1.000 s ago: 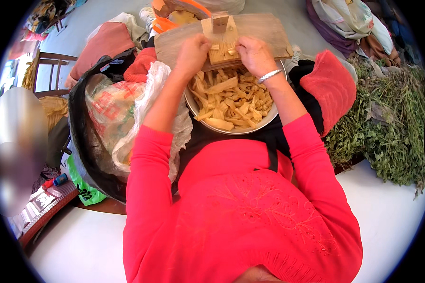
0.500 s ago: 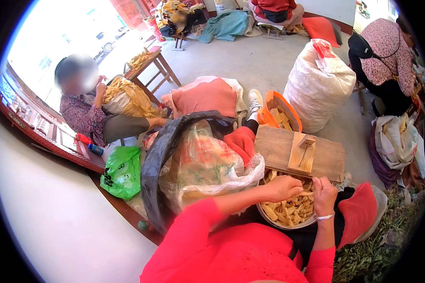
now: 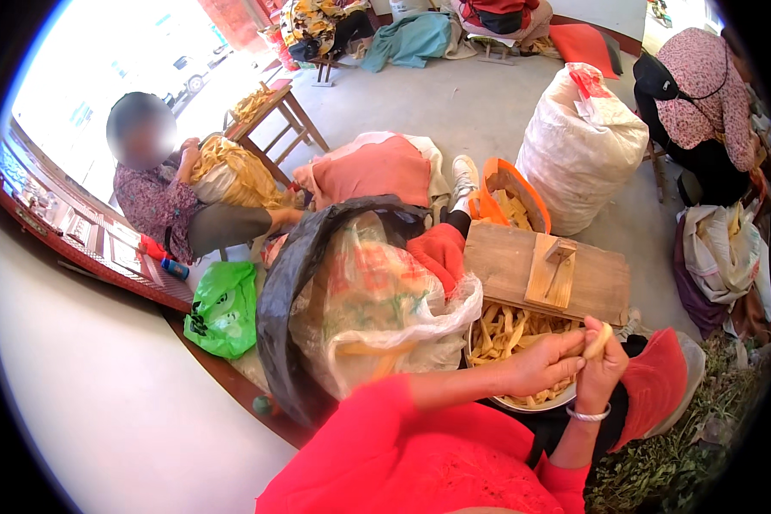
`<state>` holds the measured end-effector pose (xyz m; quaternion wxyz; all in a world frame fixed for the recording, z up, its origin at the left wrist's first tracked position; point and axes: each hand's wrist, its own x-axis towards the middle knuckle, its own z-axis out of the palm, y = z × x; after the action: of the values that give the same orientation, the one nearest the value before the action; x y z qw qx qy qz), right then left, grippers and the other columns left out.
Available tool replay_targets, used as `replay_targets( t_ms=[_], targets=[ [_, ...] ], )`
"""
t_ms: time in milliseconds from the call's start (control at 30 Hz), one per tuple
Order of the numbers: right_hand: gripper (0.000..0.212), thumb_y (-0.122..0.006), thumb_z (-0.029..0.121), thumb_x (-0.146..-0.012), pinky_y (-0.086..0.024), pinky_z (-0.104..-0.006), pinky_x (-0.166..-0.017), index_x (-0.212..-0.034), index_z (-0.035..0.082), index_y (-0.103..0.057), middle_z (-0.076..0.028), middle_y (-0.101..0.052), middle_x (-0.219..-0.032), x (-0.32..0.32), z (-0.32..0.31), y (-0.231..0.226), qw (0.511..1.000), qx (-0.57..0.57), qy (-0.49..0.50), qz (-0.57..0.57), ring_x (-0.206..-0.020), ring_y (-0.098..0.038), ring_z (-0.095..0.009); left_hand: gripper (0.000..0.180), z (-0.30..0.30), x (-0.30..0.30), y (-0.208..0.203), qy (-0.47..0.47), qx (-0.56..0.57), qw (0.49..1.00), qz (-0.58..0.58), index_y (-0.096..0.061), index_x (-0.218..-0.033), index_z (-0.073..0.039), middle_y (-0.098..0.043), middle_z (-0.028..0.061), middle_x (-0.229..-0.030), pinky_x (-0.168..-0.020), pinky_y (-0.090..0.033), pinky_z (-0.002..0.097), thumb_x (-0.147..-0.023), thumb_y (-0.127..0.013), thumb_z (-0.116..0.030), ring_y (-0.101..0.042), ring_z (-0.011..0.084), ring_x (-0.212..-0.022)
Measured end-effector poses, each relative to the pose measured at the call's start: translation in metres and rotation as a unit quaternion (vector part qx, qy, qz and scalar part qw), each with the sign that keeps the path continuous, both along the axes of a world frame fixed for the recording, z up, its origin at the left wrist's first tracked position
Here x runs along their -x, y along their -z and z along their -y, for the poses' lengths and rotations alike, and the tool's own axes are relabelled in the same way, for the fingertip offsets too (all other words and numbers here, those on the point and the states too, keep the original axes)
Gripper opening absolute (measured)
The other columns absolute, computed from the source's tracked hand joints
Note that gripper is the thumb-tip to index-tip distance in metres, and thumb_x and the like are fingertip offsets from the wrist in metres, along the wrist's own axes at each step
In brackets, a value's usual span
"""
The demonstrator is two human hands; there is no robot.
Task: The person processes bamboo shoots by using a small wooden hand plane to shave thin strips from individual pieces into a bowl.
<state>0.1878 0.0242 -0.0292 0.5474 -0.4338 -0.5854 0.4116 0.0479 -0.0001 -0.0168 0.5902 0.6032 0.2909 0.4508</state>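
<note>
Pinched in my right hand point(image 3: 602, 370), which wears a pale bracelet, is a curled, pale yellow strip point(image 3: 599, 341) that stands up past the fingertips. My left hand point(image 3: 546, 363) meets it from the left, fingers bent and pressed together against the right hand; what they grip, if anything, is hidden. Both hands are above a round metal basin point(image 3: 565, 399) of similar yellowish strips point(image 3: 510, 332), partly covered by my left hand. Just beyond the hands, a wooden board point(image 3: 604, 278) lies over the basin's far side. A small wooden block with an upright peg point(image 3: 550, 276) sits on this board.
A clear plastic bag point(image 3: 364, 291) inside a black bag point(image 3: 287, 300) stands at my left, beside a green bag point(image 3: 223, 308). Beyond the board are an orange bag point(image 3: 535, 204) and a tall white sack point(image 3: 582, 146). Several people sit around; leafy stems point(image 3: 685, 445) lie right.
My hands have come together and shifted slightly right. The strip now sticks up from my right hand, where before both hands pinched low over the basin.
</note>
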Motion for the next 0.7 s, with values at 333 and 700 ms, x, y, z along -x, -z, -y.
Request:
replay_targets(
  t_ms=[333, 700],
  targets=[
    [0.025, -0.056, 0.021, -0.093, -0.046, -0.0248, -0.062, -0.105, 0.001, -0.064, -0.010, -0.064, -0.079, -0.014, -0.008, 0.040, 0.943, -0.059, 0.011, 0.328, -0.069, -0.060, -0.014, 0.005, -0.018, 0.005, 0.067, -0.089, -0.001, 0.982, -0.165, -0.052, -0.092, -0.007, -0.051, 0.0038, -0.072, -0.059, -0.042, 0.0281, -0.087, -0.053, -0.008, -0.051, 0.0140, -0.065],
    [0.026, -0.054, 0.014, -0.093, -0.048, -0.0303, -0.087, -0.115, 0.000, -0.057, -0.008, -0.061, -0.114, -0.008, 0.014, 0.109, 0.808, 0.402, -0.213, -0.374, -0.103, -0.059, -0.019, 0.027, -0.001, 0.014, 0.087, -0.168, -0.232, 0.913, -0.289, -0.056, -0.105, -0.006, -0.055, 0.0145, -0.092, -0.069, -0.048, 0.0402, -0.079, -0.060, -0.014, -0.057, 0.0341, -0.083]
  ],
)
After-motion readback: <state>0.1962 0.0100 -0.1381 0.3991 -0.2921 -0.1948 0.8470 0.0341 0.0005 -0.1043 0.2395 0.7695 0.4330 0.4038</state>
